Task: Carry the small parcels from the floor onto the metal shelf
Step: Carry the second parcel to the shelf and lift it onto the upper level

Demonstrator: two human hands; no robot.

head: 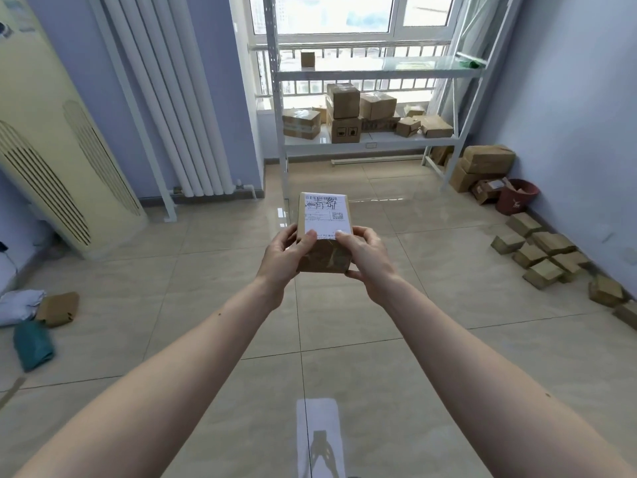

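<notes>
I hold a small brown parcel (324,229) with a white printed label on top, out in front of me above the tiled floor. My left hand (281,258) grips its left side and my right hand (367,258) grips its right side, thumbs on the label. The white metal shelf (372,141) stands ahead by the window; its lower board carries several cardboard boxes (343,108), and one small box (307,59) sits on the upper board. Several small parcels (541,251) lie on the floor along the right wall.
A tall cream air conditioner (58,160) and a white radiator (172,98) stand at the left. Soft bags (32,326) lie on the floor at the left. Larger boxes (482,165) and a red bucket (515,196) sit at the right of the shelf.
</notes>
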